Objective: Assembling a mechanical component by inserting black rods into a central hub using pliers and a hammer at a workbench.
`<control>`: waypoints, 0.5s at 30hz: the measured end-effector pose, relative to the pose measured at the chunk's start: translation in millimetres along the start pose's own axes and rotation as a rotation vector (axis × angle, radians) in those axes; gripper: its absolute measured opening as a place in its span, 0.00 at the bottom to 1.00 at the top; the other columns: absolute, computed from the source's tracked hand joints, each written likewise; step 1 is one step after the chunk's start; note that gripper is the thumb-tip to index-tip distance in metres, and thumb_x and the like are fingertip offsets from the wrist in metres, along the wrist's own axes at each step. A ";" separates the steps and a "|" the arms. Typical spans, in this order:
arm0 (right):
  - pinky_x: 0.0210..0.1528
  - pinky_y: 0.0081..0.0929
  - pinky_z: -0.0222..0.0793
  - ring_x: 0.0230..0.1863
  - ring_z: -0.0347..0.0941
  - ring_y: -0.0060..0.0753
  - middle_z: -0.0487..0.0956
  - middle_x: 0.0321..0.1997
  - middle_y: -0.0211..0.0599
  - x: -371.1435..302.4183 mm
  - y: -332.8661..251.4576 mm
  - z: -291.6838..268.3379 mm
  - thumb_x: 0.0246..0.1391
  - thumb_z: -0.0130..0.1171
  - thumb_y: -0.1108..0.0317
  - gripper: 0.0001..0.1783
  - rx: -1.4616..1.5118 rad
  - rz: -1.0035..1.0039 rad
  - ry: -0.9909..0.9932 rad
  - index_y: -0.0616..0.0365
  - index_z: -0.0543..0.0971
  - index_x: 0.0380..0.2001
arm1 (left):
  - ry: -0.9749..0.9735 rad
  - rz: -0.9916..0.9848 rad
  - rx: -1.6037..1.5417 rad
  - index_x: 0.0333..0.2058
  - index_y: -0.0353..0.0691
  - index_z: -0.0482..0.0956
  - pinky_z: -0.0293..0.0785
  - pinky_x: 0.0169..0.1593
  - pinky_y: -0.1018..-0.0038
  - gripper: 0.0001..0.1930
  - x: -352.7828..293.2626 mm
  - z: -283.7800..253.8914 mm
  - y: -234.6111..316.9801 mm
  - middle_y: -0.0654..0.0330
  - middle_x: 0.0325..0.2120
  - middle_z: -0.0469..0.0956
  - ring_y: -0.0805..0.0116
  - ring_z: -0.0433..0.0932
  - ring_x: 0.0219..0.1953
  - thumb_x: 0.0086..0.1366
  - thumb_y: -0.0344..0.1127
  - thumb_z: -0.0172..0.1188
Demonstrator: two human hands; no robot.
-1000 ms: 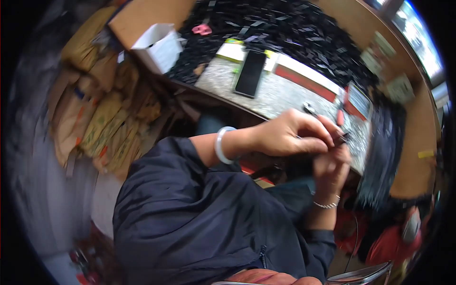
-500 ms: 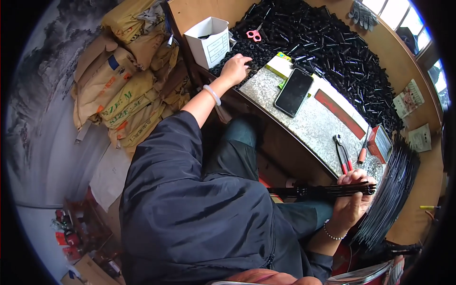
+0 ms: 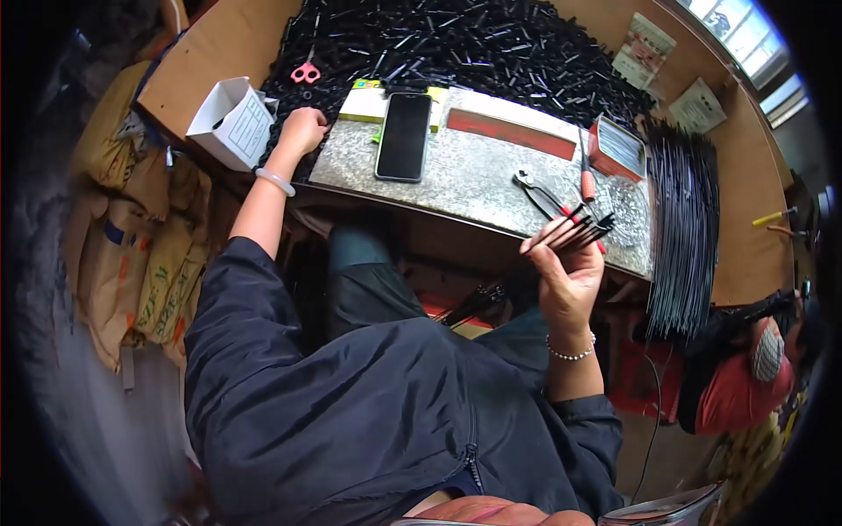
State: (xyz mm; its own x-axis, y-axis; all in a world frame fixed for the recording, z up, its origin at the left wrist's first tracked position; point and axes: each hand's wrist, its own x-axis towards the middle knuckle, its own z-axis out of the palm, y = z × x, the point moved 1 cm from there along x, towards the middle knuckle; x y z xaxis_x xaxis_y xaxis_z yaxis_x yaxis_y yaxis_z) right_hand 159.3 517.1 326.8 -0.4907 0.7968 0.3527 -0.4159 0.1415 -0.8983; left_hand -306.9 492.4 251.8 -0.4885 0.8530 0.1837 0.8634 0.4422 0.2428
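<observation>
My left hand (image 3: 303, 130) rests at the near left edge of a heap of small black tubular parts (image 3: 456, 48), next to an open white cardboard box (image 3: 232, 123). Its fingers are curled down at the parts; whatever they pinch is hidden. Over the table's front edge, my right hand (image 3: 570, 285) is closed around a bundle of thin black rods (image 3: 574, 231). The rod tips fan out to the upper right, and their other ends hang down toward my lap. Just behind that hand lie end-cutting pliers (image 3: 537, 193) with red handles, partly covered by the rods.
On the speckled tabletop (image 3: 474, 188) lie a black phone (image 3: 404, 136), an orange-handled pointed tool (image 3: 587, 180) and a red-sided box (image 3: 618, 147). Pink-handled scissors (image 3: 305, 73) sit on the heap. Long black rods (image 3: 684, 228) overhang the table's right side. Sacks (image 3: 132, 280) stand at left.
The view has turned, shifting the table leftward. My right hand has tilted the bundle, so its tips now point up and away. My left hand's fingers have curled in among the black parts.
</observation>
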 end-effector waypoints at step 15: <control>0.42 0.29 0.70 0.34 0.71 0.28 0.74 0.34 0.36 -11.8 7.2 2.5 0.53 0.62 0.73 0.07 0.034 0.039 0.029 0.60 0.72 0.32 | 0.066 -0.149 0.009 0.25 0.36 0.82 0.76 0.40 0.64 0.09 10.0 -7.0 17.0 0.47 0.27 0.80 0.50 0.80 0.34 0.45 0.34 0.63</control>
State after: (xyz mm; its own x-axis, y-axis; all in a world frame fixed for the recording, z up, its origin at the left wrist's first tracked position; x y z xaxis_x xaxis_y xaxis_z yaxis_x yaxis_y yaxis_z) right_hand 160.2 507.3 316.9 -0.4850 0.8179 0.3095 -0.4227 0.0906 -0.9017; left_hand -298.0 506.5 264.4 -0.6186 0.7575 0.2086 0.7815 0.5655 0.2637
